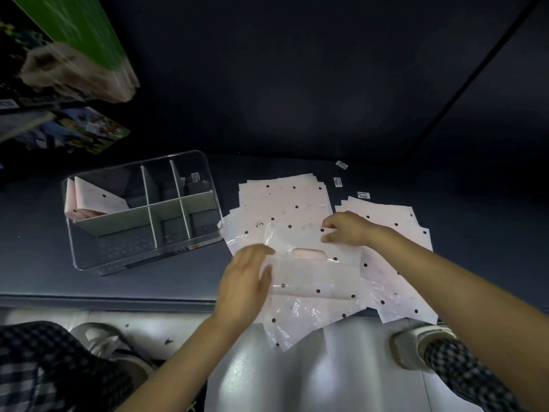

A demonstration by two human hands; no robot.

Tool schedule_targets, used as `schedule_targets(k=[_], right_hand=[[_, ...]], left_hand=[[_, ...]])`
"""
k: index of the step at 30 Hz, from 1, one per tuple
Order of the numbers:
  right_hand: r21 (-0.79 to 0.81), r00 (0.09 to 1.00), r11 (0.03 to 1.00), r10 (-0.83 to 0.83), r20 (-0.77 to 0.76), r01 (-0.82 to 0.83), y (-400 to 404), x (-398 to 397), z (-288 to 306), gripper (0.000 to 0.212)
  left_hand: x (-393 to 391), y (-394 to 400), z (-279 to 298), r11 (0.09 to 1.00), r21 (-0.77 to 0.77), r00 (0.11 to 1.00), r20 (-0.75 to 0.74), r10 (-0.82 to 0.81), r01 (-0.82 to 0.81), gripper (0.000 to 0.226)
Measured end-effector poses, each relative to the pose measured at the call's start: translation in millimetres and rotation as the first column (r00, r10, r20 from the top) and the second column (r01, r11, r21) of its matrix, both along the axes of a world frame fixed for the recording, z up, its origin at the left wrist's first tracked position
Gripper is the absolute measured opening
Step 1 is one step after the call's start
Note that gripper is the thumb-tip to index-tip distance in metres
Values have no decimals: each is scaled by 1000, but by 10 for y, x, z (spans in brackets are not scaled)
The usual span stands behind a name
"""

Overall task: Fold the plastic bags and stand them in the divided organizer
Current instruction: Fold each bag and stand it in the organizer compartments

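1. Head view, task progress: The divided organizer [142, 209] sits on the desk [44, 263], left of the work area. Its far-left compartment holds a few folded bags [95, 200], leaning rather than fully upright. The other compartments show no bags. Judgement: the task is at an early stage.

2. Head view, step in hand: One bag [312, 263] lies on top of the stack, partly folded, with its cut-out handle facing up. The left hand [243, 281] lies flat on the bag's left edge, fingers straight and pressing, grasping nothing. The right hand [346, 228] pinches the bag's far right corner between thumb and fingers. Judgement: the fold is in progress and not yet finished.

3. Head view, work left: A stack of flat bags [285, 203] lies under and beyond the hands. A second stack [392, 233] lies to the right, overlapping the first. Both stacks hang partly over the near desk edge. Judgement: many bags remain to be folded and stood in the organizer.

4. Head view, surroundings: Three small labels [341, 165] lie on the desk beyond the stacks. Boxes [74, 34] stand at the upper left, blurred. Shoes [416, 349] and checked trousers [44, 367] show below the desk edge.

5. Head view, obstacles: Nothing lies between the bags and the organizer. The overhanging bags could slide off the desk.
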State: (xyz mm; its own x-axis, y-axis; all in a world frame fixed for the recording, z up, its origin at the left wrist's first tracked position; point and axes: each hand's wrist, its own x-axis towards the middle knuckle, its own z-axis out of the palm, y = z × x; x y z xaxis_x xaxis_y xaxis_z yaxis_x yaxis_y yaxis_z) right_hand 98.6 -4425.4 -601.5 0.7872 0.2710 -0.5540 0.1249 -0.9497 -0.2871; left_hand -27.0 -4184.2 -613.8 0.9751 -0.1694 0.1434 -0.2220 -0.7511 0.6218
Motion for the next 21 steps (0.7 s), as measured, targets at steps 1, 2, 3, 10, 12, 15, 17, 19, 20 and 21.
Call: schedule_targets(k=[1, 2, 3, 10, 12, 15, 17, 19, 20, 21], right_hand=[[-17, 1000, 1000, -9, 4, 9, 13, 25, -53, 42], [-24, 1000, 999, -25, 2, 25, 22, 38, -94, 41], [-16, 999, 999, -43, 0, 43, 31, 48, -134, 40], [1, 990, 990, -142, 14, 142, 100, 55, -335, 33], [9, 987, 987, -161, 8, 161, 117, 44, -356, 36], [6, 983, 983, -184, -11, 184, 137, 43, -394, 33], [-8, 980, 980, -201, -10, 201, 156, 46, -406, 33], [-31, 980, 979, -200, -3, 200, 176, 49, -394, 34], [-40, 980, 979, -201, -2, 201, 188, 49, -383, 35], [-47, 980, 979, -201, 0, 201, 192, 53, -384, 36]], left_hand=[[-49, -42, -54, 994, 63, 996, -4, -94, 94, 30], [-101, -84, -111, 977, 124, 985, -29, -172, 174, 34], [-155, -117, -171, 956, 169, 971, -56, -234, 240, 38], [-412, -140, -487, 791, 431, 899, -248, -360, 435, 71], [-447, -94, -587, 751, 459, 879, -293, -376, 474, 67], [-459, -66, -629, 735, 491, 884, -281, -374, 468, 68], [-445, -53, -611, 738, 491, 885, -301, -355, 463, 69], [-436, -27, -594, 703, 543, 888, -270, -371, 459, 72], [-440, -12, -574, 695, 544, 883, -282, -376, 470, 73], [-435, -12, -533, 702, 528, 878, -308, -365, 478, 71]])
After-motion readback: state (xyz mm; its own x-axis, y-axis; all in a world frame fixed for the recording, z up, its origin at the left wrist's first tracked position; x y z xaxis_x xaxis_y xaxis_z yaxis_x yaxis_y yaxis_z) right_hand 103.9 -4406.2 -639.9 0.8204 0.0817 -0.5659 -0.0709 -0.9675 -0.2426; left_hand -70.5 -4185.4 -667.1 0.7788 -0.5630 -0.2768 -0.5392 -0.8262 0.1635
